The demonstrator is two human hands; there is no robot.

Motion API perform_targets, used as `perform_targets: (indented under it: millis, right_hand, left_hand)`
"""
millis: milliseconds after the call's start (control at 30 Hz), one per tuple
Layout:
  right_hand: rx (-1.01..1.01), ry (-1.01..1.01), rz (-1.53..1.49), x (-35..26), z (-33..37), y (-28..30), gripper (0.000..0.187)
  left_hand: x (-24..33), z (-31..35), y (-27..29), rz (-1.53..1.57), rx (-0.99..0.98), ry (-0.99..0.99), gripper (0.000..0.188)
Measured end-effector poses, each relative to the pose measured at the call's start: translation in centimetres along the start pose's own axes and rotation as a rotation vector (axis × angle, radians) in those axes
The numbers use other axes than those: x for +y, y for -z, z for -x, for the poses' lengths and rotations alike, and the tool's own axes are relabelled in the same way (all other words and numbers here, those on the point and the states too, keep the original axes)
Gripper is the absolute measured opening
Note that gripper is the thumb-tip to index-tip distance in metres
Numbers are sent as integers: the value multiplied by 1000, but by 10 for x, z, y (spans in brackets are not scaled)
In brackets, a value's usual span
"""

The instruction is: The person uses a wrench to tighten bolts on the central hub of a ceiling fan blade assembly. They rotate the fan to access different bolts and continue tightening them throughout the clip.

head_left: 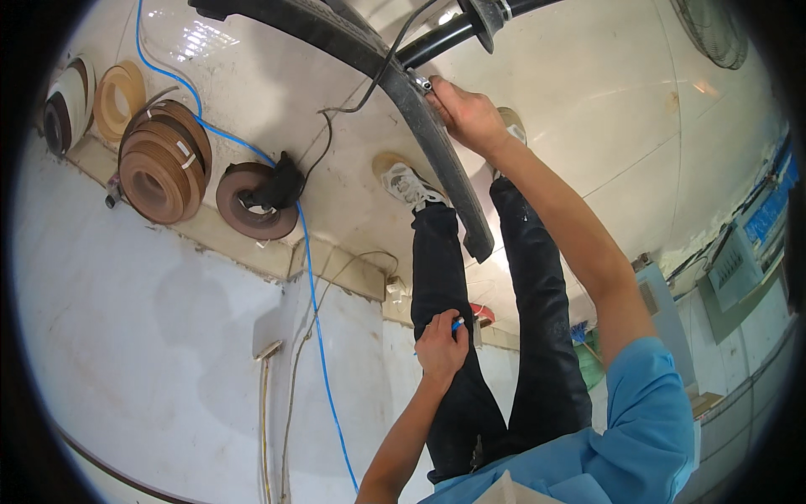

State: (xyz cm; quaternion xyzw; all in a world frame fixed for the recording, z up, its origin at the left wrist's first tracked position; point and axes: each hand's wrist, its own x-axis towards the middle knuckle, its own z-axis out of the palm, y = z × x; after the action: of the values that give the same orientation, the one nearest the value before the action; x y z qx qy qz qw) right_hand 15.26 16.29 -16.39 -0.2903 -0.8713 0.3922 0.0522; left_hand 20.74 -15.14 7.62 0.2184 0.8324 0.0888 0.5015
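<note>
A long, dark bar (435, 134), scuffed and slightly curved, slants across the upper middle. My right hand (472, 118) is closed at its right side, with the fingertips on a small shiny metal fitting (419, 81). Behind that fitting a black post (441, 42) with a flared collar (487, 21) runs up to the right. My left hand (441, 346) rests against my left trouser leg, fingers curled around a slim blue object (457, 324). Most of that object is hidden in the hand, so its kind cannot be made out.
Rolls of brown edging strip (164, 164) stand along the wall at left, with a dark roll (252, 202) beside them. A blue hose (309, 269) and a black cable (369, 92) cross the floor. A round wire grille (712, 34) is at upper right.
</note>
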Motion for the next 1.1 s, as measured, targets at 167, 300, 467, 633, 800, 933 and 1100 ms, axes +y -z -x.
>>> perform_targets:
  millis: [167,300,467,633,800,933,1100]
  right_hand:
    - [-213,-84,63,-19,-13,32,17]
    - [-303,-58,121,-48,-60,61,17]
    - [-939,-405,97,-61,-120,84,21]
    - [-309,-121,53,-42,-65,78,24]
    - [-319,-228,46,-21,-13,46,24]
    - [-104,-119,4,-16,5,20,22]
    - [17,22,15,-4,11,8,23]
  left_hand:
    - [1,0,2,-15,-10,8,23]
    - [3,-1,3,-33,-14,5,24]
    - [1,-2,4,-44,-20,13,23]
    - [2,-1,3,-38,-43,51,23]
    - [2,0,3,-38,-47,47,24]
    - [1,0,2,-21,-46,39,24]
    - [1,0,2,-26,-41,25,24]
